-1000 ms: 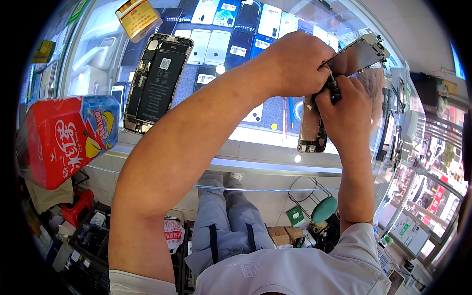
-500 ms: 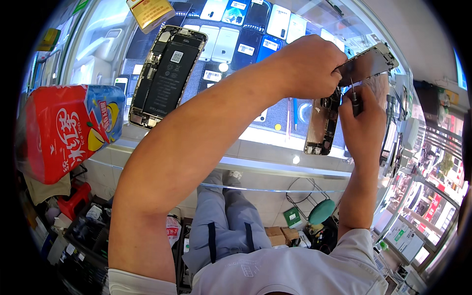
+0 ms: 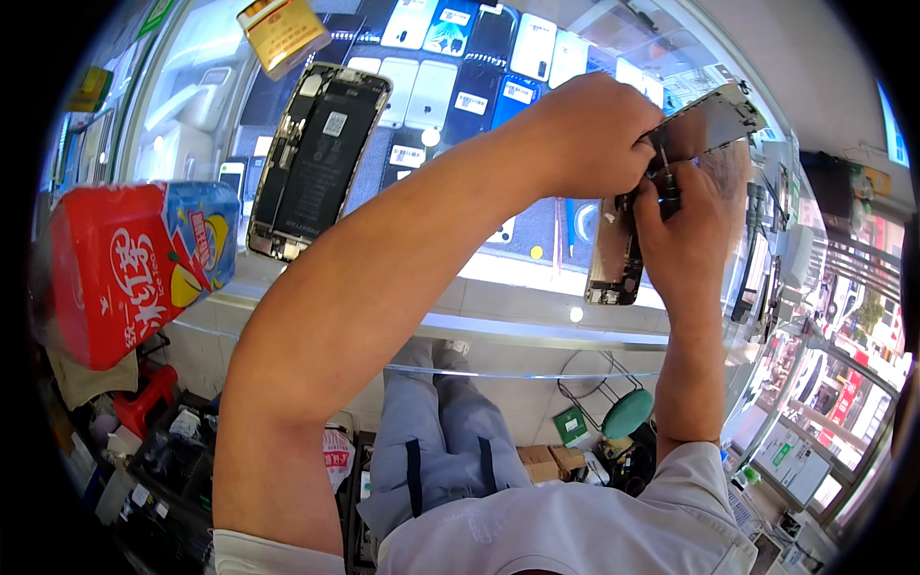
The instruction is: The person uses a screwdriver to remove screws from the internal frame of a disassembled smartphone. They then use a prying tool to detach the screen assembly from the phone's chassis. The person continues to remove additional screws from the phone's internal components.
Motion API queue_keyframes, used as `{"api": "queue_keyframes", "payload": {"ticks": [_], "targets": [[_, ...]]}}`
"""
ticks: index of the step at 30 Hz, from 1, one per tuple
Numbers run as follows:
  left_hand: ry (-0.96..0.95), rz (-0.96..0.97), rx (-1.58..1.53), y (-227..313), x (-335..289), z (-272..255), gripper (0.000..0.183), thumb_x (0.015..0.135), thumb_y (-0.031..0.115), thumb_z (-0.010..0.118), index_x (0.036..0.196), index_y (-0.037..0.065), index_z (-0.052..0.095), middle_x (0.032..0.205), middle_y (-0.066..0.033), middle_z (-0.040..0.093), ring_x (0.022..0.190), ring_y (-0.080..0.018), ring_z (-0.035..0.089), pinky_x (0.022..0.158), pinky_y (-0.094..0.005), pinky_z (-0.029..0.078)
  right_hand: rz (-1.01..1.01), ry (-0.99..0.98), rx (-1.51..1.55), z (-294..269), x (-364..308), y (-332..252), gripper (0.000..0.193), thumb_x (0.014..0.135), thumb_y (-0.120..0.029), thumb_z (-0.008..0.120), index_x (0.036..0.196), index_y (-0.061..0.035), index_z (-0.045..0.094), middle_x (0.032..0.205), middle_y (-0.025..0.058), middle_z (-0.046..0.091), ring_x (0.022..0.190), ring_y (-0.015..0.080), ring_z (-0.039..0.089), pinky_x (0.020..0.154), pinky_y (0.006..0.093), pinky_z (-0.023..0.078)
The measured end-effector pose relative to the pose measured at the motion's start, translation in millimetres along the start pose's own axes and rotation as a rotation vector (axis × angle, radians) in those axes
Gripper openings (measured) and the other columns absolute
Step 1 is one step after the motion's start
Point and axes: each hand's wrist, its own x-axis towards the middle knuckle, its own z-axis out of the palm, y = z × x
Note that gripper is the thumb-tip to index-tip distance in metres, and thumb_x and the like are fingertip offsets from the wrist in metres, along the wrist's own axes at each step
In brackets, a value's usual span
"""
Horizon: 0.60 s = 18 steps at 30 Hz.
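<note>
My left hand (image 3: 606, 132) is closed on the raised screen panel (image 3: 717, 121) of an opened phone, holding it tilted above the glass counter. Below it lies the phone's housing (image 3: 611, 257), its inner parts bare. In my right hand (image 3: 688, 218) is a small dark screwdriver (image 3: 670, 190) with a thin shaft, pinched in the fingers. Its tip points up toward the gap between panel and housing; my left fingers partly hide that spot. To the left of my left forearm, a second opened phone (image 3: 324, 161) shows its black battery.
Under the glass counter top (image 3: 537, 299) lie several phones (image 3: 431, 94) in rows. A red and blue drink bottle (image 3: 115, 264) stands at the left, with a yellow box (image 3: 284, 36) at the far left. Below the counter are a green round stool (image 3: 628, 414) and a red stool (image 3: 144, 395).
My right hand and the screwdriver have shifted slightly left, closer to my left fingers. The whole view has moved a little. My left hand keeps its hold on the screen panel.
</note>
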Motion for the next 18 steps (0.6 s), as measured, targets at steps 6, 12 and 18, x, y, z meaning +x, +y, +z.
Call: {"api": "queue_keyframes", "payload": {"ticks": [6, 12, 18], "targets": [[-0.061, -0.033, -0.040, 4.4, 0.0, -5.8, 0.018, 0.088, 0.020, 0.070, 0.084, 0.003, 0.066, 0.078, -0.0181, 0.067, 0.076, -0.0417, 0.065, 0.067, -0.0492, 0.050, -0.015, -0.056, -0.026, -3.9, 1.5, 1.9, 0.012, 0.093, -0.011, 0.066, 0.092, 0.0000, 0.062, 0.089, 0.0233, 0.062, 0.080, 0.0446, 0.065, 0.070, 0.0526, 0.052], [-0.099, -0.073, -0.071, 11.5, 1.6, -10.2, 0.020, 0.088, 0.016, 0.071, 0.079, 0.000, 0.064, 0.078, -0.0164, 0.065, 0.072, -0.0375, 0.064, 0.066, -0.0452, 0.049, -0.004, -0.110, 0.019, -8.6, 2.6, 3.8, 0.013, 0.093, -0.011, 0.067, 0.095, 0.0002, 0.061, 0.091, 0.0248, 0.062, 0.083, 0.0457, 0.065, 0.073, 0.0540, 0.053], [-0.097, -0.071, -0.071, 14.1, 0.3, -14.3, 0.015, 0.087, 0.013, 0.072, 0.082, 0.000, 0.065, 0.080, -0.0169, 0.066, 0.074, -0.0377, 0.063, 0.067, -0.0446, 0.050, -0.008, -0.125, 0.020, -6.5, 3.5, 2.4, 0.013, 0.090, -0.010, 0.067, 0.093, -0.0002, 0.060, 0.093, 0.0247, 0.062, 0.083, 0.0458, 0.066, 0.073, 0.0554, 0.053]]}}
